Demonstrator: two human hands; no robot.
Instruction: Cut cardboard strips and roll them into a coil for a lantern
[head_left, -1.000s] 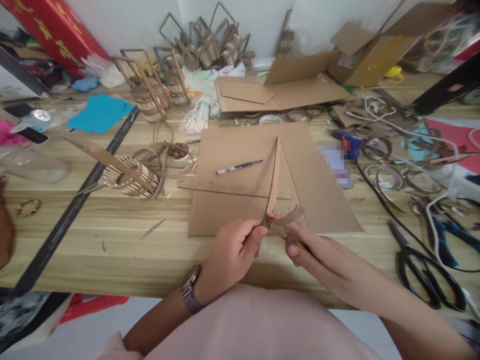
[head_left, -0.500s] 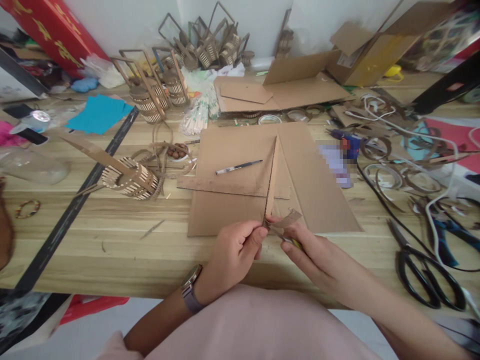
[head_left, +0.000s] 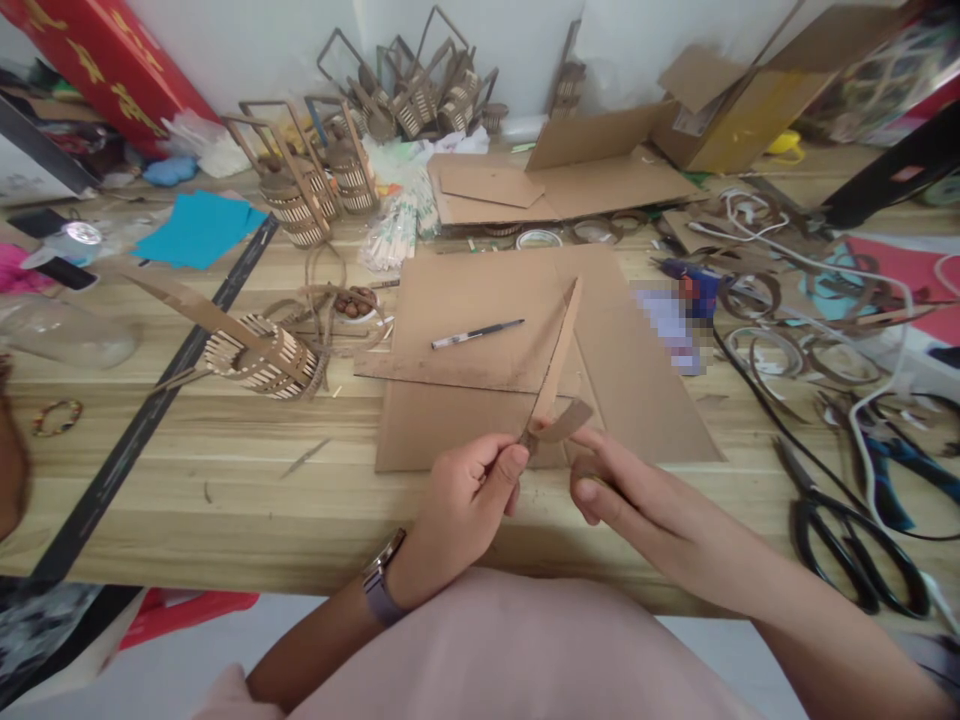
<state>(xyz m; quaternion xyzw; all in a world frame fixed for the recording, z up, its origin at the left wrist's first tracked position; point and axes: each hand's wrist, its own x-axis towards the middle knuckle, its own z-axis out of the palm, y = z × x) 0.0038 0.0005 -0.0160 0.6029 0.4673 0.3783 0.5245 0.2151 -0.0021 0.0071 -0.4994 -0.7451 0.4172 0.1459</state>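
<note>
My left hand (head_left: 480, 490) pinches the near end of a narrow cardboard strip (head_left: 557, 355), which points away over a flat cardboard sheet (head_left: 645, 400). At that end a thin peeled flap (head_left: 573, 420) curls off to the right. Close by on the right, my right hand (head_left: 630, 500) is closed around a utility knife; its yellowish handle is almost wholly hidden in the fingers. A pen (head_left: 478, 333) lies on the sheet, above a second flat cardboard strip (head_left: 450, 375).
Scissors (head_left: 855, 550), pliers (head_left: 892, 460) and a blue glue gun (head_left: 694, 285) lie at the right among cables and cardboard rings. A small slatted basket (head_left: 262, 360) stands at left, near a black strip (head_left: 150, 400). More baskets (head_left: 300, 195) and a cardboard box (head_left: 727, 110) line the back.
The cardboard strip's far end has swung right. My right hand has turned and drawn slightly away from the left, and the knife blade no longer shows. The flap stands out more.
</note>
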